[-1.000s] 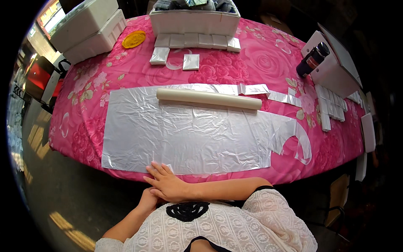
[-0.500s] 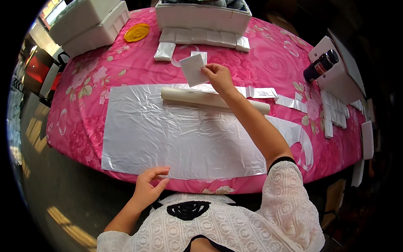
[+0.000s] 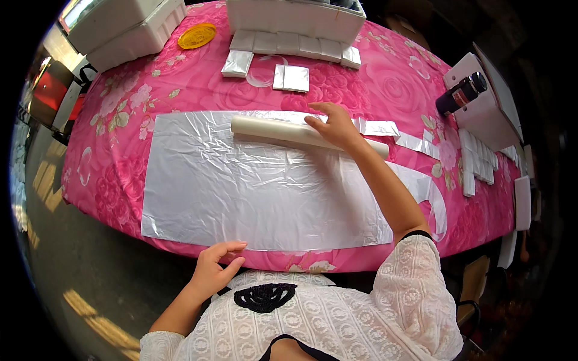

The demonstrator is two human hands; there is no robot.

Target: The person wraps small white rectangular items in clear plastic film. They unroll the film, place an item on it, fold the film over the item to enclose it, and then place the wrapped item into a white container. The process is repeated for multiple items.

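Note:
A thin, shiny white plastic apron (image 3: pixel 265 198) lies spread flat on the table, its looped neck end at the right. Across its far part rests a long white roll (image 3: pixel 271 129). Over the roll is my right hand (image 3: pixel 334 126), empty, with its fingers stretched and apart; I cannot tell whether it touches the roll. Beyond it sit two small folded white plastic packets (image 3: pixel 291 78), side by side. At the table's front edge my left hand (image 3: pixel 218 268) hovers by the apron's near border, empty, thumb and fingers apart.
A row of folded packets (image 3: pixel 289 45) lines the white foam box (image 3: pixel 295 21) at the back. Foam boxes (image 3: pixel 129 36) stand back left by a yellow disc-like item (image 3: pixel 197 36). A dark bottle (image 3: pixel 460 93) and more packets (image 3: pixel 478 159) are on the right.
My right hand has let go of a folded packet, which now lies beside another beyond the roll. The hand has moved right and nearer, over the roll. My left hand has barely moved.

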